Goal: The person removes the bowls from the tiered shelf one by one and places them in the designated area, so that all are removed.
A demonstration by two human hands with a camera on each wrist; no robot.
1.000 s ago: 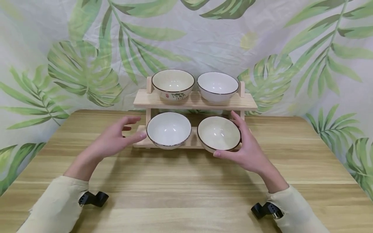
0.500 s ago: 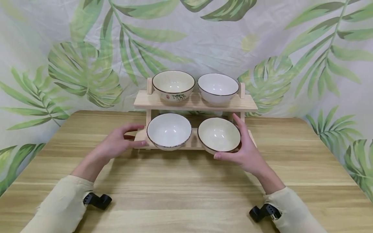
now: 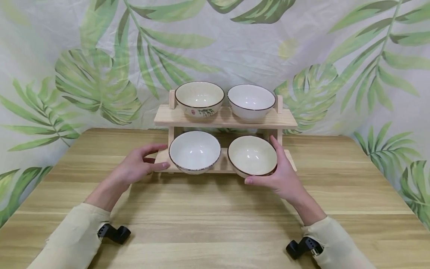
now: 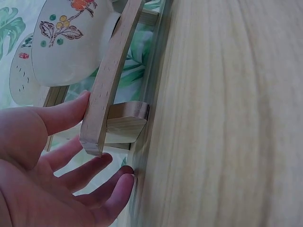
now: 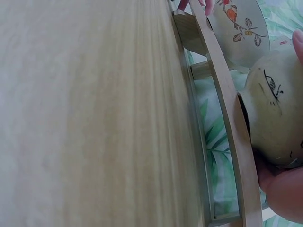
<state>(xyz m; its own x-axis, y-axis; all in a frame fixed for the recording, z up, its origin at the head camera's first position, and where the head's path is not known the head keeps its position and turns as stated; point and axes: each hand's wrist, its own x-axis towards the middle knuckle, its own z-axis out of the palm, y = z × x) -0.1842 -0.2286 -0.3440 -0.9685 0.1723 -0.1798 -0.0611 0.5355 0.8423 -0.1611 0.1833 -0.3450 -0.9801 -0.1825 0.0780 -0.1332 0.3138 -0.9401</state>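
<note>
A two-tier wooden rack [image 3: 226,120] stands on the table with two bowls on each tier. On the lower tier, my right hand [image 3: 288,180] holds a cream bowl [image 3: 252,155] with a dark rim, thumb at its front and index finger at its far right side. My left hand [image 3: 136,164] grips the left end of the lower shelf. In the left wrist view its thumb presses the shelf board [image 4: 105,90] from above while the other fingers lie below. Just right of that hand sits a white bowl [image 3: 195,151] with a patterned rim.
Up on the top tier are a cream bowl [image 3: 199,97] with a floral outside and a white bowl [image 3: 251,98]. A leaf-print cloth [image 3: 235,48] hangs behind the wood-grain table [image 3: 215,216].
My left hand has come rightward and taken hold of the lower shelf's left end. My right hand stays at the cream bowl, its index finger a little lower; the bowls keep their places.
</note>
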